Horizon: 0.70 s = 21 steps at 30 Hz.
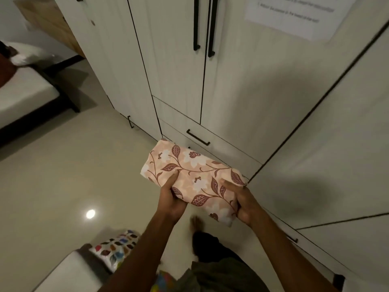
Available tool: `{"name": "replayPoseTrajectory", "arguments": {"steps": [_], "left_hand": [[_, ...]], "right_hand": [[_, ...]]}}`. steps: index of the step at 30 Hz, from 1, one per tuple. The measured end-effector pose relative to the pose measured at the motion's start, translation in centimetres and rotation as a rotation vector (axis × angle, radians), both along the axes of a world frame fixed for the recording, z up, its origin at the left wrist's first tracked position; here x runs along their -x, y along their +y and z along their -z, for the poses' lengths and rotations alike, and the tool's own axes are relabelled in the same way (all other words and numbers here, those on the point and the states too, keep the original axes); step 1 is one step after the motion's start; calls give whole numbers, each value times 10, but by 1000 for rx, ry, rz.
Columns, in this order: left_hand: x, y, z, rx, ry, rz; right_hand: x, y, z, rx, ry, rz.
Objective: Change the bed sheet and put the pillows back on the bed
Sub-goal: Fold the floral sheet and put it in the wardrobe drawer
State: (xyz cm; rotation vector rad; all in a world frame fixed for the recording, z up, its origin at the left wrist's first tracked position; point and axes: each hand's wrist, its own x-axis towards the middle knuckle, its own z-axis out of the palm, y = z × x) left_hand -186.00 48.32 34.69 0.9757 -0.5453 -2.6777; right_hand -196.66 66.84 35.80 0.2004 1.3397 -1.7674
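Folded bed sheet [194, 178] gripped between left hand [171, 199] and right hand [242, 202].

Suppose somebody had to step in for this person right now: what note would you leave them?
Left hand: grips the near left edge of the folded floral sheet.
Right hand: grips the sheet's right end.
The sheet is held in the air in front of the wardrobe. The bed is off to the left, and its top looks plain white. A pale, pillow-like shape at its far end is too blurred to name. A leaf-patterned cloth lies at the lower left.
Done: a folded sheet is in hand.
Left: carry it to the bed, spread it, put the pillows back.
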Motion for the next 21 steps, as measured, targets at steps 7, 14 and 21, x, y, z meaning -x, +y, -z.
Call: {"name": "replayPoseTrajectory", "arguments": {"steps": [7,14,21], "left_hand": [[82,-102,0,37,-51,25],[129,-194,12,-13,-104,73],[174,-279,38,-19,-142,209]], "right_hand": [[86,-103,13,0,-18,10],[134,-191,19,-52,-68,72],[151,-261,47,-88,-101,230]]}}
